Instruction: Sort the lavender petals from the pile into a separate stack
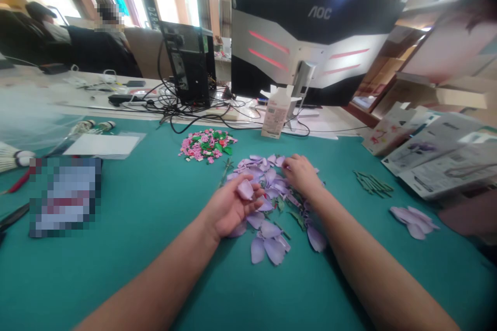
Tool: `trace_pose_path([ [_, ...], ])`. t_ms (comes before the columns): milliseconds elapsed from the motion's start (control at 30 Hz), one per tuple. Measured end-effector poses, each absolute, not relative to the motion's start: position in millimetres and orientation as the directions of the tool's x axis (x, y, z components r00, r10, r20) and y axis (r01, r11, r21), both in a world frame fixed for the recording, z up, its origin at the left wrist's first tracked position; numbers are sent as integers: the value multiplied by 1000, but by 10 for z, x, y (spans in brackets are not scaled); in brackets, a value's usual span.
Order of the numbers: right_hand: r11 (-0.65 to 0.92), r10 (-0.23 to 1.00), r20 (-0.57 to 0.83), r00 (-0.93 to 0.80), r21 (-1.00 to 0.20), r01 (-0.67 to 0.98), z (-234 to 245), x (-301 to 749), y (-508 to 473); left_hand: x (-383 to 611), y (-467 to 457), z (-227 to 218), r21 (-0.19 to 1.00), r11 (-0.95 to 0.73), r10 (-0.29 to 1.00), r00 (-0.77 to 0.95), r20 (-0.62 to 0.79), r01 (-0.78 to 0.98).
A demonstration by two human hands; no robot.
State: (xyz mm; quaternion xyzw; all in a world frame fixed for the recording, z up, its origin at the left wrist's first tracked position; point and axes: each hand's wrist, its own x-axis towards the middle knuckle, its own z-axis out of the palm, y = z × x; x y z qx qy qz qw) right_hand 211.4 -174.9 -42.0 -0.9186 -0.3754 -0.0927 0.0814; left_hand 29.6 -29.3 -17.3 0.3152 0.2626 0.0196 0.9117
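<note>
A heap of lilac petal pieces point(267, 227) lies on the teal table cover point(155, 248) in front of me. My left hand point(229, 207) is turned palm up beside the heap, its fingers curled round one lilac petal point(245, 189). My right hand point(301, 173) rests palm down on the far part of the heap, fingers bent and pressing on the petals there. Thin green stems and leaf pieces point(297, 217) are mixed in among the petals.
A pile of small pink and green pieces point(206, 145) lies further back. Green sticks point(373, 183) and a few more lilac petals point(414, 215) lie to the right, near printed sheets point(438, 158). A small carton point(276, 112), monitor point(310, 36), computer case point(190, 62) and cables stand behind.
</note>
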Motion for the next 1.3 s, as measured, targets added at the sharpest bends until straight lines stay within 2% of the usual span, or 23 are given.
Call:
trace_pose_path([
  [133, -511, 707, 228, 670, -489, 706, -173, 1803, -1748, 291, -337, -181, 568, 811, 176, 869, -462, 138],
  [200, -431, 721, 242, 649, -577, 694, -86, 1589, -1720, 294, -349, -181, 559, 819, 169, 878, -448, 128],
  [267, -390, 747, 239, 620, -597, 701, -33, 1395, -1675, 302, -359, -181, 548, 828, 160, 890, -428, 114],
  [400, -348, 788, 230, 570, -599, 722, 25, 1295, -1631, 321, -372, -172, 534, 837, 140, 895, -423, 121],
  [500, -424, 707, 276, 651, -572, 702, 63, 1540, -1766, 324, -361, -161, 555, 819, 172, 860, -481, 146],
  [600, -616, 581, 268, 769, -473, 630, 54, 1930, -2051, 321, -339, -162, 588, 793, 209, 837, -506, 157],
  [700, -768, 505, 193, 841, -345, 540, -37, 2265, -2364, 323, -320, -179, 612, 776, 229, 837, -497, 151],
  [867, -811, 557, 28, 830, -196, 551, -250, 2413, -2633, 338, -317, -184, 637, 755, 251, 830, -498, 154],
  [1000, -778, 616, -22, 787, -173, 604, -310, 2266, -2566, 346, -315, -142, 655, 739, 271, 822, -501, 155],
  [1133, -682, 708, -26, 706, -282, 674, -310, 2198, -2464, 343, -289, -110, 661, 735, 273, 825, -496, 154],
  [1200, -706, 664, 23, 747, -309, 637, -343, 2260, -2464, 336, -277, -108, 665, 732, 275, 828, -489, 150],
  [1300, -801, 531, 121, 839, -251, 543, -449, 2418, -2510, 329, -273, -112, 664, 733, 276, 829, -487, 146],
])
